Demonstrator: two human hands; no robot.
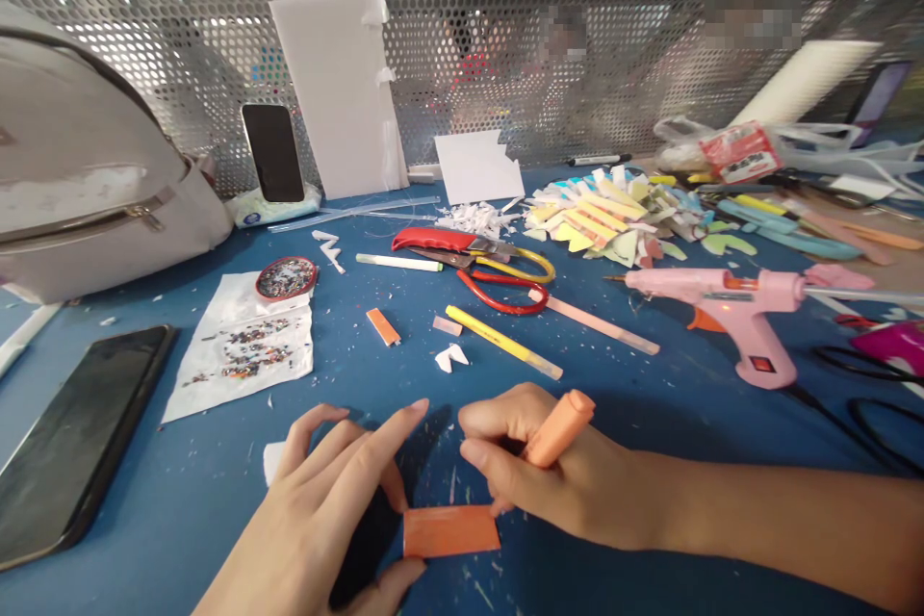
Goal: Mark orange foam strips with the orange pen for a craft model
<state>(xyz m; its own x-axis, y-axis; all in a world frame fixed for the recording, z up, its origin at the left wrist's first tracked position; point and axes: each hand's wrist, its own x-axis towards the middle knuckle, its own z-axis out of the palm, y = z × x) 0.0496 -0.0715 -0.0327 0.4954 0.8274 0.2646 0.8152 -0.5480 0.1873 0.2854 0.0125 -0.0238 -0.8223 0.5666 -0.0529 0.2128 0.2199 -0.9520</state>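
A small orange rectangle of card [451, 531] lies flat on the blue table before me. My left hand [339, 481] braces its left end, thumb at the lower corner and a fingertip at the upper one, while the other fingers stretch out above the table. An orange marker [559, 428] is gripped in my right hand [549, 472], its blunt end pointing up and right. The marker's tip is hidden behind my fingers, close to the card's right end. Beyond my hands lie a smaller orange piece [383, 327], a yellow marker [503, 343] and a white scrap [451, 359].
Red-and-yellow scissors [505, 289], a red-handled cutter [448, 239] and a pile of paper scraps [599, 212] lie farther back. A pink glue gun [729, 298] with its cord is at right. Phone [79, 433], speckled paper [238, 375] and backpack [93, 164] occupy the left.
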